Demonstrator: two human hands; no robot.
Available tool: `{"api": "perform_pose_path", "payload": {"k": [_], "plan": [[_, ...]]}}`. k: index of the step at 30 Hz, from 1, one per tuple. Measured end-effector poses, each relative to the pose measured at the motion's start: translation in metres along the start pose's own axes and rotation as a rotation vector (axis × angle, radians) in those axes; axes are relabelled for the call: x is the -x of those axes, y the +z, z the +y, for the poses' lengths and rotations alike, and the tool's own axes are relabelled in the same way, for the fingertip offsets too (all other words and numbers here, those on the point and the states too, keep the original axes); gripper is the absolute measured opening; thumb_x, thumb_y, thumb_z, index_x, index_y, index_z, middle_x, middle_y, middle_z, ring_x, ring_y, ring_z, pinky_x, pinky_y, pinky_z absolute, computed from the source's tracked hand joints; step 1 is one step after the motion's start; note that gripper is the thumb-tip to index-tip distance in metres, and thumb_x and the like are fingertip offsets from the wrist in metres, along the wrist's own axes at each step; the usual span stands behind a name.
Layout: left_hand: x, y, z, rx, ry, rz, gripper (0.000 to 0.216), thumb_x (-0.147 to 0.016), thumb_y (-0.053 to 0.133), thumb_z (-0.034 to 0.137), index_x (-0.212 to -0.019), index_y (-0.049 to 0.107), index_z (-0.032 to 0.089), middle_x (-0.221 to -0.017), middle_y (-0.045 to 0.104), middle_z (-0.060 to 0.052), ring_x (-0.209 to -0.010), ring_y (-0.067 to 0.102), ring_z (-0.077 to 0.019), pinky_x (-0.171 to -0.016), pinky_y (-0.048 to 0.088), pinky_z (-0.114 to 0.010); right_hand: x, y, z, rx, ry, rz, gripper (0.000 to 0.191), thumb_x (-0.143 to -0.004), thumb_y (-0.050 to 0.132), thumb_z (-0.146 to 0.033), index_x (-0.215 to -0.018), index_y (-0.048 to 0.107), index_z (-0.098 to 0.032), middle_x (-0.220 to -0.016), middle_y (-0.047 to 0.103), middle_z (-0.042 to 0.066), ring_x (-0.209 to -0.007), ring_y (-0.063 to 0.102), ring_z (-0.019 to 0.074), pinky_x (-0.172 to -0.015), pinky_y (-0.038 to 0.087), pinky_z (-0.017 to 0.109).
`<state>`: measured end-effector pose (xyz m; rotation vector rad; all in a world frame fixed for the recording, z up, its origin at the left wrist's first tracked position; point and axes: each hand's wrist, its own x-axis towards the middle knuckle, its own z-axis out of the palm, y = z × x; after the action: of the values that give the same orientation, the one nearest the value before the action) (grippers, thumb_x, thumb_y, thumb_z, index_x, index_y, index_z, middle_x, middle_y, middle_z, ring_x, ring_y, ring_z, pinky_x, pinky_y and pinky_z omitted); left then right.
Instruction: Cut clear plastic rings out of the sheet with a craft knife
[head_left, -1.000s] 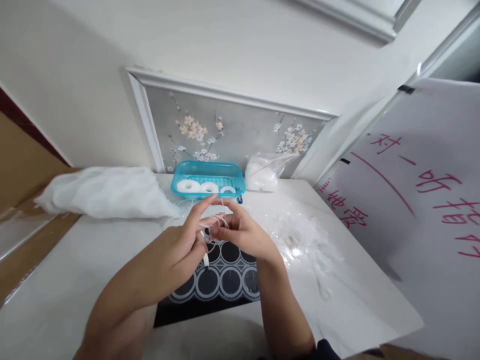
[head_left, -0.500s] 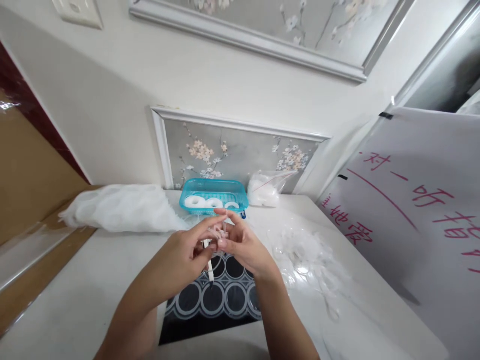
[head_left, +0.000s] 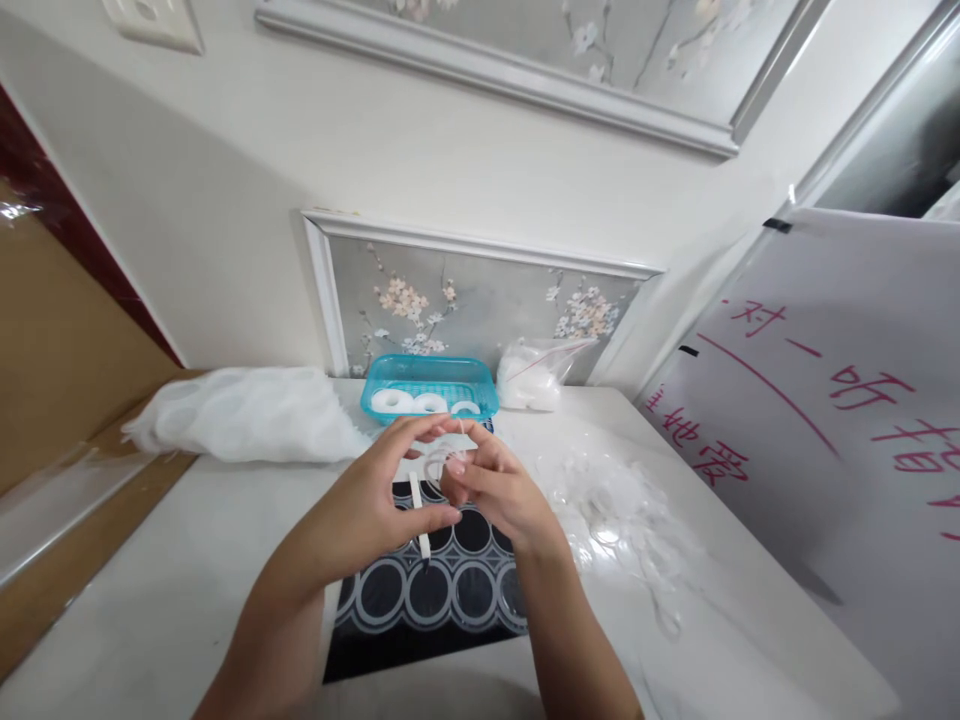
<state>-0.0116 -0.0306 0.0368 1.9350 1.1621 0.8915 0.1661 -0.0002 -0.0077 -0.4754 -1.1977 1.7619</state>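
Note:
In the head view, my right hand [head_left: 499, 490] has its fingers curled around a small loose coil of thin white cord [head_left: 435, 462]. A strand of the cord rises by its raised index finger. Facing it, my left hand [head_left: 382, 495] is open, with thumb and fingers well apart. Its fingertips reach to the strand near the right index finger; I cannot tell whether they touch it. Below the hands lies a black mat with grey rings [head_left: 427, 595]. A slim white stick-like tool with a dark tip [head_left: 420, 515] rests on the mat, partly covered by my left thumb.
Behind the hands stands a blue plastic basket [head_left: 429, 364] holding white rings [head_left: 394, 400]. Right of it is a clear bag of white material [head_left: 534, 380]. Tangled white cords [head_left: 607, 510] spread over the table's right side. A white netted bundle [head_left: 240, 412] lies left.
My left thumb and fingers have spread away from the cord, which both hands were gathered around before. The cord coil stays with my right hand. The white tool shows more fully now.

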Motion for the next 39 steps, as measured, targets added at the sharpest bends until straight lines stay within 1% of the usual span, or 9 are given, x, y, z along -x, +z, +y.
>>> {"api": "perform_pose_path", "payload": {"k": [4,9,16,21,24,28,32,35,39], "plan": [[-0.008,0.005,-0.014,0.101,-0.089,-0.022,0.075,-0.076,0.079,0.038,-0.141,0.041,0.030,-0.148,0.047,-0.012,-0.135,0.050,-0.0320,-0.107,0.047,-0.051,-0.001,-0.005,0.000,-0.063,-0.022,0.001,0.040,-0.075,0.080,-0.043,-0.103,0.059,-0.024,-0.046,0.041,-0.013,-0.045,0.034,0.0098,-0.053,0.029,0.027],[-0.014,0.014,-0.008,0.156,-0.013,-0.166,0.057,-0.083,0.068,0.028,-0.137,0.048,0.027,-0.143,0.054,-0.010,-0.129,0.056,-0.0274,-0.102,0.050,-0.045,-0.001,-0.008,0.000,-0.058,-0.032,-0.090,0.035,-0.074,0.081,-0.048,-0.078,0.057,-0.023,-0.046,0.033,-0.013,-0.040,0.019,0.0064,-0.046,0.015,0.026],[-0.011,0.010,0.000,0.057,-0.073,0.143,0.019,-0.088,0.059,0.033,-0.099,0.068,0.020,-0.095,0.069,-0.005,-0.091,0.065,-0.0214,-0.078,0.053,-0.034,0.005,-0.012,-0.010,0.087,0.025,0.059,0.028,-0.085,0.070,-0.048,-0.092,0.058,-0.023,-0.042,0.048,-0.011,-0.037,0.038,0.0078,-0.048,0.028,0.023],[0.000,0.012,0.006,-0.020,-0.041,0.293,0.016,-0.084,0.060,0.029,-0.096,0.067,0.021,-0.093,0.069,-0.004,-0.092,0.065,-0.0221,-0.073,0.051,-0.031,0.011,-0.010,-0.007,0.080,0.218,-0.224,0.018,-0.086,0.063,-0.033,-0.089,0.071,-0.017,-0.059,0.072,0.002,-0.053,0.067,0.0169,-0.057,0.049,0.028],[0.003,0.011,0.004,-0.134,-0.151,0.175,0.018,-0.083,0.057,0.027,-0.097,0.067,0.022,-0.084,0.070,-0.002,-0.080,0.065,-0.0205,-0.072,0.049,-0.032,0.010,-0.003,0.002,-0.007,0.156,-0.294,0.024,-0.086,0.068,-0.040,-0.077,0.072,-0.018,-0.066,0.075,0.004,-0.060,0.070,0.0185,-0.061,0.053,0.030],[-0.001,0.001,-0.005,-0.160,-0.242,-0.116,0.022,-0.088,0.055,0.038,-0.098,0.067,0.023,-0.077,0.070,0.000,-0.070,0.063,-0.0195,-0.063,0.044,-0.030,0.001,0.005,0.019,-0.161,0.022,-0.112,0.035,-0.071,0.082,-0.054,-0.066,0.071,-0.021,-0.060,0.072,0.003,-0.050,0.064,0.0181,-0.051,0.052,0.031],[-0.006,-0.002,-0.008,-0.173,-0.217,-0.109,0.026,-0.093,0.050,0.043,-0.089,0.065,0.022,-0.078,0.069,-0.001,-0.071,0.062,-0.0195,-0.064,0.042,-0.029,-0.011,0.012,0.034,-0.237,-0.124,0.176,0.028,-0.056,0.095,-0.042,-0.070,0.077,-0.025,-0.069,0.076,0.002,-0.061,0.069,0.0177,-0.062,0.059,0.032],[-0.007,0.002,-0.006,-0.239,-0.228,-0.146,0.037,-0.100,0.036,0.044,-0.089,0.064,0.022,-0.077,0.070,-0.002,-0.068,0.062,-0.0206,-0.063,0.040,-0.030,-0.012,0.013,0.042,-0.332,-0.164,0.360,0.027,-0.060,0.094,-0.036,-0.082,0.080,-0.032,-0.094,0.080,0.000,-0.083,0.074,0.0165,-0.073,0.062,0.027],[-0.001,0.004,-0.005,-0.334,-0.175,-0.281,0.050,-0.103,0.029,0.048,-0.075,0.060,0.021,-0.071,0.067,-0.004,-0.065,0.061,-0.0213,-0.061,0.036,-0.031,-0.016,-0.004,0.045,-0.414,-0.140,0.375,0.042,-0.075,0.081,-0.052,-0.115,0.072,-0.041,-0.120,0.074,-0.003,-0.073,0.071,0.0078,-0.053,0.056,0.016]]}}
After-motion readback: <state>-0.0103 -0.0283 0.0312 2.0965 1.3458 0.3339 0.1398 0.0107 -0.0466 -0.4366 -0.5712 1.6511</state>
